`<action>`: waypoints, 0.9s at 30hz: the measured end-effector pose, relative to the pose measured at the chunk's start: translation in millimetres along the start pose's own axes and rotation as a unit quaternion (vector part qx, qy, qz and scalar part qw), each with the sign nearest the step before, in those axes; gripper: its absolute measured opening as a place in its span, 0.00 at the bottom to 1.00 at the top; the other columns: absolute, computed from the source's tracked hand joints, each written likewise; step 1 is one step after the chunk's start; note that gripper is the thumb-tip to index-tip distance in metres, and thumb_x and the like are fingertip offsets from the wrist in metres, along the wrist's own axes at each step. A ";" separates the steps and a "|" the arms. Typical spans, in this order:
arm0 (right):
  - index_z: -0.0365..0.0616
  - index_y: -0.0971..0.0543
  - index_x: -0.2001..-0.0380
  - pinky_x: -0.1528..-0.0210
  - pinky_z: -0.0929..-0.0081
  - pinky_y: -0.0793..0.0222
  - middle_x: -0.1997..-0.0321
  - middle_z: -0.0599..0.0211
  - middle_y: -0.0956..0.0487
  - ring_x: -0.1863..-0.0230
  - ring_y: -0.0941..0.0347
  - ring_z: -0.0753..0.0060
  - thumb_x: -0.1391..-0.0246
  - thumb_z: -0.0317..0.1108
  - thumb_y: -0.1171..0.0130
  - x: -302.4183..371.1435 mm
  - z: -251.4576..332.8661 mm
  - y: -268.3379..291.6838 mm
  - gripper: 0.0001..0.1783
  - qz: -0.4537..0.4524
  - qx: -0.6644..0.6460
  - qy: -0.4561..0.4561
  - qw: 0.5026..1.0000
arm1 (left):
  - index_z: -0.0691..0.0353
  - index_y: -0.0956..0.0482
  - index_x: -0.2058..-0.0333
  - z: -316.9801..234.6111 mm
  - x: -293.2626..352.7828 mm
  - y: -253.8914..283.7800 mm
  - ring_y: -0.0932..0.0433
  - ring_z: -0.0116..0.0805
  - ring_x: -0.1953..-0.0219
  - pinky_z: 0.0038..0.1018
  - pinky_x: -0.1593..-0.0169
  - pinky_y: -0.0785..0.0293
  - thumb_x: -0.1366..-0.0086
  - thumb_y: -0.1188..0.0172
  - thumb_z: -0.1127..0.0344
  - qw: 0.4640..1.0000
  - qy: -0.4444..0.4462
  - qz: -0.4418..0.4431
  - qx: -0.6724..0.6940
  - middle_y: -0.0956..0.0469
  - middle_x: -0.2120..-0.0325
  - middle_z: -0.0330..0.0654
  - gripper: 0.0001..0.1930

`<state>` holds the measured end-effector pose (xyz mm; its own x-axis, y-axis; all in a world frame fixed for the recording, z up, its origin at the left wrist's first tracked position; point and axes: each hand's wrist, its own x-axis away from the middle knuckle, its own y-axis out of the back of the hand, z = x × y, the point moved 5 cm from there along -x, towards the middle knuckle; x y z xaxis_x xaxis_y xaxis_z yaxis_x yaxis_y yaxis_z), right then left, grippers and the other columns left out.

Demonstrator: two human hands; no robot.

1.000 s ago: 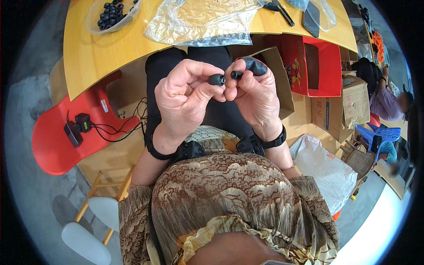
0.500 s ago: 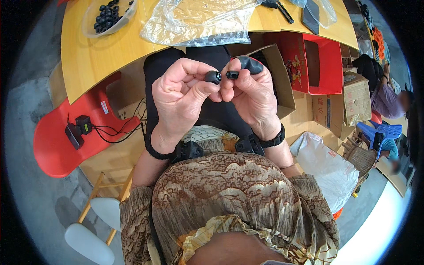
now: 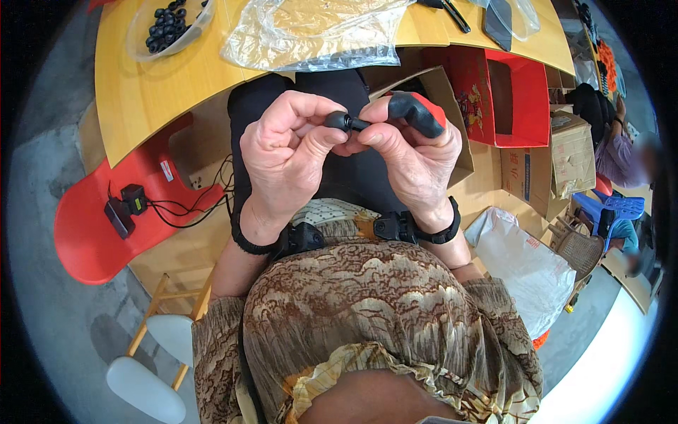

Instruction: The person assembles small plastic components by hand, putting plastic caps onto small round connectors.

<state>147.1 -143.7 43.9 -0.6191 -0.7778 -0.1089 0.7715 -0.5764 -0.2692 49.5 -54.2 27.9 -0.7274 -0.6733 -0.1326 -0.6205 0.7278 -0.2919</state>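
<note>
Between the thumb and fingers of my left hand is a small rounded black cap-like part. My right hand pinches a thin black plug-like piece, whose end meets the open side of the rounded part. How deep it sits inside I cannot tell. A curved black-and-red piece, like a padded handle, also lies in my right hand, along the fingers; its far end is hidden. Both hands are closed and held close together above my lap.
On the wooden table ahead are a clear bowl of small black parts, a plastic bag, a cutter and a phone. A red box and cartons stand at right. A red chair holds cabled devices. Another person sits far right.
The plug-like piece has come against the rounded part, closing the gap between them. My right hand has turned, showing more of the black-and-red piece.
</note>
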 end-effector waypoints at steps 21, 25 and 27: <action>0.41 0.23 0.79 0.77 0.84 0.33 0.81 0.70 0.24 0.79 0.27 0.78 0.64 0.24 0.34 -9.7 18.9 -5.0 0.07 0.070 0.222 0.127 0.964 | 0.68 0.28 0.73 -19.7 -3.5 -0.7 0.25 0.20 0.76 0.14 0.72 0.29 0.47 0.41 0.79 0.989 -0.070 0.013 -0.130 0.25 0.79 0.37 0.04; 0.41 0.23 0.79 0.77 0.84 0.34 0.80 0.70 0.24 0.79 0.28 0.78 0.65 0.25 0.34 -9.2 19.1 -4.5 0.07 0.083 0.199 0.105 0.971 | 0.68 0.28 0.73 -22.0 -2.3 -0.6 0.25 0.21 0.77 0.15 0.73 0.29 0.48 0.41 0.80 0.987 -0.089 0.016 -0.132 0.25 0.80 0.38 0.04; 0.41 0.23 0.79 0.77 0.84 0.34 0.80 0.70 0.24 0.79 0.28 0.78 0.65 0.26 0.34 -8.8 20.3 -3.1 0.07 0.087 0.191 0.097 0.973 | 0.68 0.28 0.73 -26.3 -0.5 -2.0 0.24 0.22 0.78 0.16 0.74 0.29 0.48 0.41 0.79 0.975 -0.123 0.013 -0.187 0.25 0.79 0.39 0.04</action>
<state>153.1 -140.1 65.2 -0.4617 -0.8311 -0.3100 0.8423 -0.5204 0.1404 43.3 -51.9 53.5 -0.6805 -0.6315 -0.3717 -0.6997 0.7106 0.0737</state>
